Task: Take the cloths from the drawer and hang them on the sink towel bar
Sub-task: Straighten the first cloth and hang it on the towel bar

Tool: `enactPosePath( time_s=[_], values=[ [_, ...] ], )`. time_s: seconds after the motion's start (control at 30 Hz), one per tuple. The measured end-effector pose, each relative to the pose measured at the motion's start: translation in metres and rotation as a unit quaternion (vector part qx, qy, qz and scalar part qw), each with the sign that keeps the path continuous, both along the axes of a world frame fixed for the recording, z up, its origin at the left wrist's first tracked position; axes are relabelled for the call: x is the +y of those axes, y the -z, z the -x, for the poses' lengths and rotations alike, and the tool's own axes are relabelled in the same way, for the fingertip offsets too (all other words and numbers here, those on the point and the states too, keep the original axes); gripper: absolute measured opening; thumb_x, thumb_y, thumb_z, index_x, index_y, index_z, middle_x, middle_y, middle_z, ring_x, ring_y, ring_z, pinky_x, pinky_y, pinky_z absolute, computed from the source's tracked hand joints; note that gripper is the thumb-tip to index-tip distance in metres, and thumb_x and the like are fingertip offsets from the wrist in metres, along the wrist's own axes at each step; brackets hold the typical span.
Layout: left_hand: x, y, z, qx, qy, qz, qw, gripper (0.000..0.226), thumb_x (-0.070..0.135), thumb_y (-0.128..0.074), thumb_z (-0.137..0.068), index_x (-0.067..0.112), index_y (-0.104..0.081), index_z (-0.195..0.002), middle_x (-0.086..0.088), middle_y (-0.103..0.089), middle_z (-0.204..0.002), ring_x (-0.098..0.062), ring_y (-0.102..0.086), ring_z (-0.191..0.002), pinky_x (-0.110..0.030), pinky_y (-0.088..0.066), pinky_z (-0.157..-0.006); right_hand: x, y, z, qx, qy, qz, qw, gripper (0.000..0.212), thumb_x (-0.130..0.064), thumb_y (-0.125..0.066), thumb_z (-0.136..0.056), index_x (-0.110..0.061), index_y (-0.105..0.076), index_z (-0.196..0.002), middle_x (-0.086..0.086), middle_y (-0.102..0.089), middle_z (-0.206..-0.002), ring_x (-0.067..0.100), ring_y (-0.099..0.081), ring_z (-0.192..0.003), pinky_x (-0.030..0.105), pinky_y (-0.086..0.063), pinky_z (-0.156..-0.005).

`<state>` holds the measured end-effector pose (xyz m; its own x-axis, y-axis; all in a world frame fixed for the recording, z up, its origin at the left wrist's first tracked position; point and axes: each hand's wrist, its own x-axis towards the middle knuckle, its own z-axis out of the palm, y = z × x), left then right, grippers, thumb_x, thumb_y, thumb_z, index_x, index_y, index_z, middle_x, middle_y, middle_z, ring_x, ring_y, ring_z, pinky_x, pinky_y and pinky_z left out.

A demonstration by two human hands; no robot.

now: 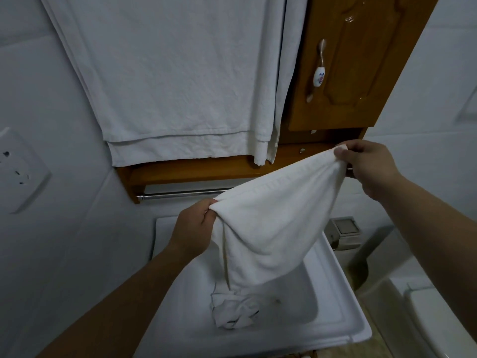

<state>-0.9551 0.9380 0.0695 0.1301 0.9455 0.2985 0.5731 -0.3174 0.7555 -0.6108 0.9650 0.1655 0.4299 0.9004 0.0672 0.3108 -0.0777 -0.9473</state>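
Observation:
A white cloth (273, 223) is stretched between my two hands above the white sink (333, 298). My left hand (193, 226) pinches its lower left corner. My right hand (366, 164) pinches its upper right corner, close to the right end of the metal towel bar (180, 195). The bar runs under a wooden shelf (196, 169), and the cloth covers its right part. A second white cloth (233, 310) lies crumpled in the sink basin. The held cloth's lower end hangs down onto it.
Large white towels (175, 73) hang on the wall above the shelf. A wooden cabinet door (361, 60) with a porcelain handle is at the upper right. A wall socket (18, 169) is at the left. A toilet (438, 319) stands at the lower right.

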Motion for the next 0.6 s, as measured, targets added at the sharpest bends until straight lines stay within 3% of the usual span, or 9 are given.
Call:
enactPosePath(
  time_s=[0.1,0.23,0.4,0.5,0.6],
  values=[
    [0.004,0.0,0.002,-0.036,0.017,0.058,0.998,0.028,0.026,-0.037,-0.088,0.012,-0.06,-0.09,0.002,-0.058,-0.086,-0.006,-0.053,-0.079,-0.018,-0.039,-0.07,-0.001,0.002,0.0,0.042,0.024,0.0,0.999,0.011,-0.02,-0.065,-0.096,-0.017,-0.07,-0.105,0.003,-0.066,-0.114,0.033,-0.064,-0.107,0.051,-0.054,-0.096],
    [0.006,-0.001,0.009,-0.056,-0.039,0.057,0.996,0.046,0.033,-0.04,-0.081,-0.007,-0.062,-0.08,-0.017,-0.059,-0.079,-0.028,-0.053,-0.074,-0.038,-0.041,-0.066,-0.004,0.001,-0.002,0.075,0.033,-0.005,0.997,0.012,-0.019,-0.065,-0.096,-0.016,-0.068,-0.108,0.004,-0.064,-0.117,0.033,-0.063,-0.11,0.051,-0.053,-0.098],
    [0.005,-0.001,0.012,-0.064,-0.066,0.121,0.988,0.025,0.02,-0.051,-0.098,0.007,-0.065,-0.081,-0.007,-0.059,-0.078,-0.02,-0.051,-0.072,-0.031,-0.038,-0.063,-0.009,-0.001,0.001,0.059,0.019,-0.019,0.998,0.018,-0.019,-0.064,-0.096,-0.014,-0.069,-0.113,0.003,-0.065,-0.116,0.032,-0.063,-0.108,0.045,-0.054,-0.095],
    [0.003,0.002,0.016,-0.011,-0.066,0.111,0.992,0.021,0.017,-0.058,-0.096,0.012,-0.059,-0.076,-0.004,-0.054,-0.077,-0.019,-0.048,-0.07,-0.028,-0.035,-0.058,-0.011,-0.002,-0.002,0.057,0.015,-0.022,0.998,0.017,-0.019,-0.065,-0.096,-0.015,-0.07,-0.111,0.002,-0.066,-0.115,0.032,-0.063,-0.109,0.048,-0.053,-0.098],
    [0.003,0.0,0.018,-0.053,-0.109,0.108,0.987,0.016,0.008,-0.065,-0.09,0.013,-0.066,-0.075,-0.002,-0.061,-0.076,-0.015,-0.052,-0.068,-0.022,-0.036,-0.055,-0.012,-0.003,-0.005,0.057,0.014,-0.024,0.998,0.017,-0.019,-0.065,-0.095,-0.015,-0.071,-0.111,0.003,-0.066,-0.116,0.032,-0.063,-0.11,0.049,-0.052,-0.1]
  ],
)
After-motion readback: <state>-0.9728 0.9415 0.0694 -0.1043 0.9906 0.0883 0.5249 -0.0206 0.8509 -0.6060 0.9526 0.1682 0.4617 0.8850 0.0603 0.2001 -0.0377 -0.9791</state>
